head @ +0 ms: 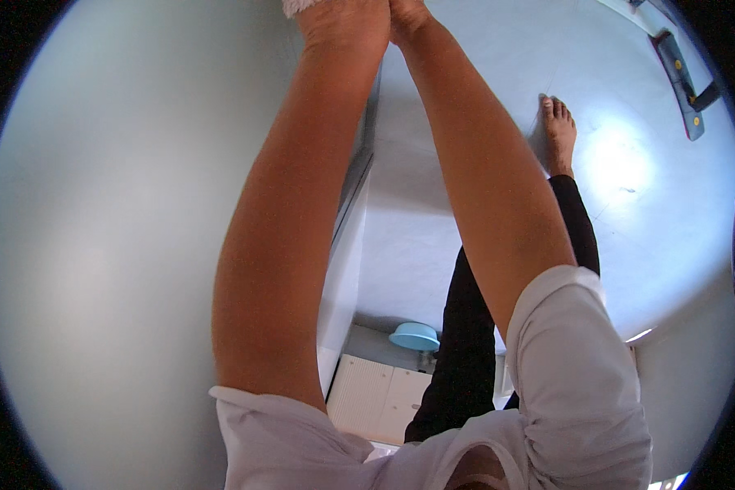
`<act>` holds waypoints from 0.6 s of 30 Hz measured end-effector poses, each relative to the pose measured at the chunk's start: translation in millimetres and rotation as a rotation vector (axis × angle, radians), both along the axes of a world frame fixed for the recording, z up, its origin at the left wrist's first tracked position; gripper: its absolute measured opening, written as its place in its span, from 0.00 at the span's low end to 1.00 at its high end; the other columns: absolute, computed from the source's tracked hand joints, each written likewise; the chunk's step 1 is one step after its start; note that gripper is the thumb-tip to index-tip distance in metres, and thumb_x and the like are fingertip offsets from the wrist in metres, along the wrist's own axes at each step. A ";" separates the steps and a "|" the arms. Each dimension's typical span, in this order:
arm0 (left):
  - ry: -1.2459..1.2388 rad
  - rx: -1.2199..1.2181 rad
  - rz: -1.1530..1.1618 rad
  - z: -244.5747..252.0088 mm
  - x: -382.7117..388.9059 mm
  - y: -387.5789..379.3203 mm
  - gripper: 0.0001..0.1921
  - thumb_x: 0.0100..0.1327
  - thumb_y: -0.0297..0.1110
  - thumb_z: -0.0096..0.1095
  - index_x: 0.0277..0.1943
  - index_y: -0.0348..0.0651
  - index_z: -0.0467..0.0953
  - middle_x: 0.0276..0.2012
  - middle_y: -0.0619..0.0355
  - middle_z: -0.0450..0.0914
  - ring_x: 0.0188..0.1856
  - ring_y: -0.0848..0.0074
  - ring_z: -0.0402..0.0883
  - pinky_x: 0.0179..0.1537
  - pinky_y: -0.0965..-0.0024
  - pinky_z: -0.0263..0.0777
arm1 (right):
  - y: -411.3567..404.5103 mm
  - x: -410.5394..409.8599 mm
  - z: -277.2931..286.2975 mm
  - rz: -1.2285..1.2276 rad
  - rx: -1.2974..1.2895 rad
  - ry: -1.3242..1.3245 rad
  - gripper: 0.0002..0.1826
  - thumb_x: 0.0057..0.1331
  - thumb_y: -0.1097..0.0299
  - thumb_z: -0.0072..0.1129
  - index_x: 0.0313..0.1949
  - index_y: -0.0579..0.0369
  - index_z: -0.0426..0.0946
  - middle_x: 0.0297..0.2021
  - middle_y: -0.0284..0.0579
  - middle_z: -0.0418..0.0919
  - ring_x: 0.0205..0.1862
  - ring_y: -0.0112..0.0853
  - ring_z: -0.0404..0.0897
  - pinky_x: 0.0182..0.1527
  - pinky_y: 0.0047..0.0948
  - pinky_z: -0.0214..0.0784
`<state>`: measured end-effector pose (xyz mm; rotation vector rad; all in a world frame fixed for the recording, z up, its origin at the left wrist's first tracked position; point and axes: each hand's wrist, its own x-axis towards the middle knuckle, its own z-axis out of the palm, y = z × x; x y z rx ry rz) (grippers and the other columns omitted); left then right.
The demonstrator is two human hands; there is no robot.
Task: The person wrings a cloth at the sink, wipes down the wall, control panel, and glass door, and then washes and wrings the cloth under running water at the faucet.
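Note:
Both arms reach forward to the top edge of the head view, with white sleeves around the upper arms. Only the wrist and back part of my left hand point(346, 21) show; its fingers are cut off by the edge. A piece of fluffy, pale pink cloth point(298, 6) lies against that hand at the top left; whether the fingers grip it is hidden. My right hand point(409, 17) is close beside the left, also with its fingers out of view. A large, smooth, pale surface point(98, 214) stands to the left of the left arm.
My bare foot point(560, 135) is on the glossy light floor point(625, 220). A light blue basin point(414, 336) and white cabinet point(373, 392) appear low in the middle. A dark object with yellow round marks point(678, 86) lies at upper right.

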<state>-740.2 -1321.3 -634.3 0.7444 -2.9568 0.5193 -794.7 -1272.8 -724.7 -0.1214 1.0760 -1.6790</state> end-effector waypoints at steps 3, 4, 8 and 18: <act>-0.030 0.022 -0.074 -32.9 32.3 -11.2 0.24 0.67 0.36 0.44 0.64 0.41 0.69 0.70 0.57 0.64 0.71 0.67 0.59 0.71 0.52 0.45 | -10.0 30.2 -29.4 0.027 0.075 0.172 0.26 0.76 0.49 0.35 0.61 0.54 0.67 0.57 0.51 0.72 0.58 0.43 0.71 0.60 0.45 0.65; -0.219 0.078 -0.058 -32.4 42.9 12.9 0.27 0.66 0.37 0.47 0.68 0.42 0.64 0.71 0.55 0.62 0.73 0.66 0.55 0.72 0.50 0.42 | 3.8 44.2 -52.8 0.055 0.136 0.243 0.25 0.76 0.49 0.35 0.61 0.53 0.68 0.57 0.52 0.73 0.57 0.45 0.71 0.59 0.47 0.65; -0.127 0.418 0.278 -60.8 106.0 99.9 0.18 0.67 0.31 0.53 0.59 0.44 0.76 0.64 0.59 0.72 0.67 0.64 0.65 0.67 0.53 0.55 | 95.2 150.5 -112.2 0.077 0.043 0.357 0.28 0.76 0.48 0.35 0.67 0.52 0.60 0.63 0.53 0.67 0.64 0.49 0.64 0.66 0.43 0.57; -0.615 0.627 0.717 55.1 236.7 254.0 0.31 0.64 0.29 0.57 0.70 0.37 0.60 0.70 0.49 0.61 0.72 0.56 0.58 0.69 0.46 0.48 | 226.6 275.8 46.6 0.203 0.368 -0.844 0.34 0.76 0.43 0.35 0.71 0.53 0.56 0.68 0.44 0.61 0.68 0.36 0.60 0.70 0.32 0.49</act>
